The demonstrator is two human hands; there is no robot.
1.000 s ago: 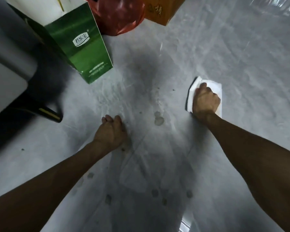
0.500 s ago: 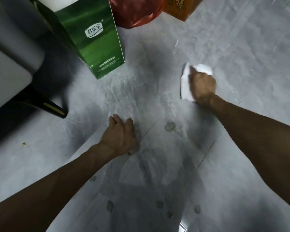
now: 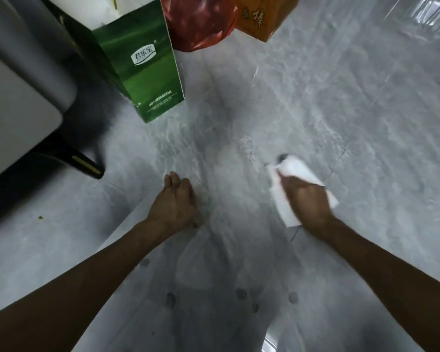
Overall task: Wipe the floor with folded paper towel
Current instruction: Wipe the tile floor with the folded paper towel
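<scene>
One floor [image 3: 341, 97]: grey, marble-patterned, glossy, filling most of the view.
Grey furniture [image 3: 18, 110]: stands at the left edge, its black leg [image 3: 84, 165] angled down onto the floor.
Green carton [image 3: 148, 80]: upright at the top, just right of the furniture.
Red bag [image 3: 198, 19]: behind the carton, beside an orange box [image 3: 262, 16].
Left hand [image 3: 174, 204]: rests palm down on the bare floor, fingers straight and close together, holding nothing.
Right hand [image 3: 306, 199]: presses down on the towel; blur hides whether its fingers lie flat or curl.
Paper towel [image 3: 297, 168]: white, folded, flat on the floor under the right hand, well apart from the carton.
Dark spots [image 3: 170, 299]: scattered on the floor between the forearms.
</scene>
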